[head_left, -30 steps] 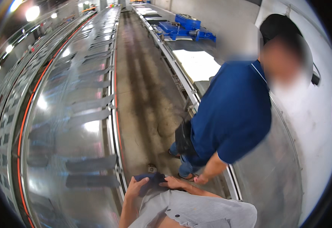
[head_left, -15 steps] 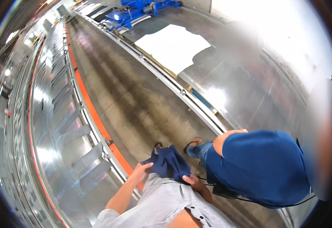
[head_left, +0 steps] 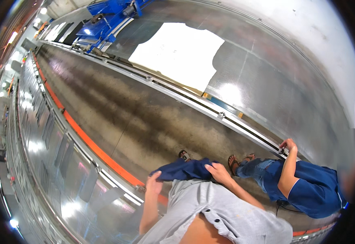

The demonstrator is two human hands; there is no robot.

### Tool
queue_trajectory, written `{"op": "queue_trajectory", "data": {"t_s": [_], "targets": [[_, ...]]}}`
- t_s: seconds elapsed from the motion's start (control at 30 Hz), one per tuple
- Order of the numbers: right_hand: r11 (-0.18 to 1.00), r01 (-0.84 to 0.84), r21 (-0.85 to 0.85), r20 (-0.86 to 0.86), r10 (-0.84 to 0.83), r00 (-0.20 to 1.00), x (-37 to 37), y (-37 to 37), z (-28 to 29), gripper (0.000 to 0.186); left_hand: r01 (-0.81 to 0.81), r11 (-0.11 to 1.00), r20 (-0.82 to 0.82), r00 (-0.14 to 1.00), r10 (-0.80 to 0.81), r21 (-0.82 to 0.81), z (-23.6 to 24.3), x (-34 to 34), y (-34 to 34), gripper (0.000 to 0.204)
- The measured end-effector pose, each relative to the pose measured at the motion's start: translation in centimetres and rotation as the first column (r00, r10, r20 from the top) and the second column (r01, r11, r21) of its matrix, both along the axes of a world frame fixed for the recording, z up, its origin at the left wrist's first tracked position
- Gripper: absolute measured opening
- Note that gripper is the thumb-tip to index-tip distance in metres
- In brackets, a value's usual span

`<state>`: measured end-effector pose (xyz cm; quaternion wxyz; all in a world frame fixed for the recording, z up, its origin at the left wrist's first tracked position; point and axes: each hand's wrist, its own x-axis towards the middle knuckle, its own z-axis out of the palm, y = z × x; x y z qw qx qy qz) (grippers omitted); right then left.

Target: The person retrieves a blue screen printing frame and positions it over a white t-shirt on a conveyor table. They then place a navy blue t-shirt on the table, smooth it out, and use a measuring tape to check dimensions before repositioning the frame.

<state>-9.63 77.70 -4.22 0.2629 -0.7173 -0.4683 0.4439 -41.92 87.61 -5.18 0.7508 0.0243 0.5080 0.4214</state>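
Observation:
In front of my waist, a dark navy piece of cloth (head_left: 182,170) is stretched sideways between my two hands. My left hand (head_left: 154,185) pinches its left end, thumb on top. At the right end, my right hand (head_left: 219,173) grips the edge with the thumb over the fabric. The cloth sags in loose folds and hides some of my fingers. Whether it is a garment or a plain piece, I cannot tell.
A co-worker in a blue shirt (head_left: 311,191) stands close on my right, a hand at the rail (head_left: 281,149). Beyond the aisle, a white cut fabric panel (head_left: 177,55) lies on the long table near a blue machine (head_left: 104,20). An orange-edged table (head_left: 100,152) runs along my left.
My hands have spread the bunched cloth into a wider strip. The view has turned right. The co-worker has shifted away from me and now reaches to the rail.

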Motion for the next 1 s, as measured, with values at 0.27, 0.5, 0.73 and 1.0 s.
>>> {"op": "queue_trajectory", "data": {"t_s": [0.27,0.5,0.73,1.0], "targets": [[0.958,-0.281,-0.055,0.074,0.285,0.956,-8.3,21.8,-1.2,0.044,-0.042,0.914,-0.092,0.992,0.086,0.404,3.5,-8.7,17.1,0.047],[0.968,-0.25,-0.01,0.122,0.249,0.961,-13.7,37.0,-5.2,0.04,0.171,0.877,-0.157,0.981,-0.111,0.449,3.7,-12.9,33.6,0.054],[0.919,-0.366,-0.145,0.144,0.386,0.911,-23.1,56.2,-4.1,0.038,0.28,0.948,-0.433,0.881,-0.191,0.152,1.4,-19.5,44.9,0.049],[0.969,-0.211,-0.128,0.257,0.238,0.937,-32.0,72.3,-4.3,0.041,0.353,0.912,-0.334,0.902,-0.272,0.21,-0.1,-34.1,61.3,0.044]]}}
